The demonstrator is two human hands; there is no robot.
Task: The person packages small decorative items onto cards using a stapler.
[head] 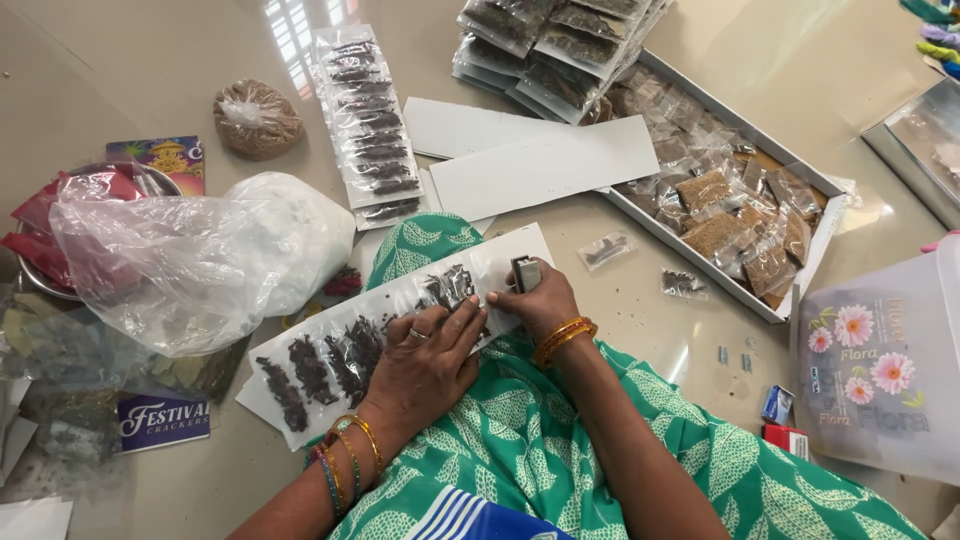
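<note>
Green leaf-patterned cloth over the lap fills the near edge of my view, and across it lies the long white card strip of clear packets filled with dark spice. My left hand lies flat on the strip, fingers spread and pressing it down, closed on nothing. My right hand is clamped around a small grey stapler at the strip's upper edge; whether its mouth bites the card I cannot tell from here.

At one o'clock from the hands two loose small clear packets lie on the floor. Farther out at one o'clock is a flat white cardboard tray of brown-filled packets, with blank white card strips at twelve. At eleven o'clock a finished strip of dark packets lies near a crumpled clear plastic bag at nine. At three o'clock stands a translucent plastic box printed with pink flowers.
</note>
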